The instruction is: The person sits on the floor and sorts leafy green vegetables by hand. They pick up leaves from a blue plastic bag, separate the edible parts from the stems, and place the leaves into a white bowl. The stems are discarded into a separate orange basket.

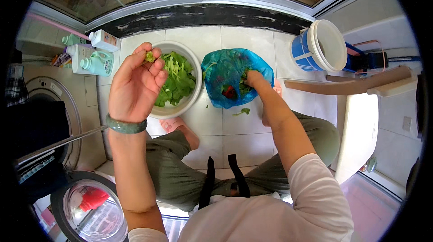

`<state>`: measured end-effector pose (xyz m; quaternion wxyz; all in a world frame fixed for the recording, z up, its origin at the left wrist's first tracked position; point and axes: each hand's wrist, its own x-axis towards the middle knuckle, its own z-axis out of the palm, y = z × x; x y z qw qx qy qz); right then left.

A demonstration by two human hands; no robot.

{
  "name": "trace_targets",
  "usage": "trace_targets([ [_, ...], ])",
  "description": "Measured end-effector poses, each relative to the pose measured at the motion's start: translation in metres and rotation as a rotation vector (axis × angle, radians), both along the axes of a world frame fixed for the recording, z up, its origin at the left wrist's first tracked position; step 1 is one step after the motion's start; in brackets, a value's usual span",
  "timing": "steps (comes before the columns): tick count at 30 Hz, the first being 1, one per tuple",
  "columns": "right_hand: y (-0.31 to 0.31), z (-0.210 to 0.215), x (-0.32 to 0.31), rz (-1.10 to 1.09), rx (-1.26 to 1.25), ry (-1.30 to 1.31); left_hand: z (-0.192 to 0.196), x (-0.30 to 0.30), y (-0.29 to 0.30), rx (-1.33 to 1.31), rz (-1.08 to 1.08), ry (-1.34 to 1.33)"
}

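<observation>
My left hand (140, 73) is raised palm-up in front of a white basin (198, 84), with a small green piece of vegetable (149, 56) pinched at its bent fingertips. Loose leafy greens (178, 77) lie in the basin. To its right, a blue plastic bag (225, 68) sits on the floor with darker leaves and something red showing through its opening. My right hand (253, 78) reaches into the bag's right side among the leaves, so its fingers are hidden. On the tiles below the bag lies a stray leaf (243, 111).
Detergent bottles (97, 59) stand at the left beside a washing machine (83, 102) whose round door (92, 206) hangs open. At the right are a blue-and-white bucket (311, 50) and a piece of wooden furniture (352, 87). A dark sill (203, 18) runs below the window.
</observation>
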<state>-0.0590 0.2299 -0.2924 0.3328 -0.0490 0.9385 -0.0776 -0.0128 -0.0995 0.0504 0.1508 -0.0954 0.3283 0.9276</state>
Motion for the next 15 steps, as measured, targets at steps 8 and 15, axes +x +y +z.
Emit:
trace_targets([
  [8,0.006,0.063,-0.025,0.009,-0.149,-0.034,-0.004,-0.001,-0.007,0.034,0.008,0.024],
  [15,0.014,0.113,-0.041,-0.331,-0.488,-0.224,-0.003,-0.001,-0.011,0.035,0.032,0.025],
])
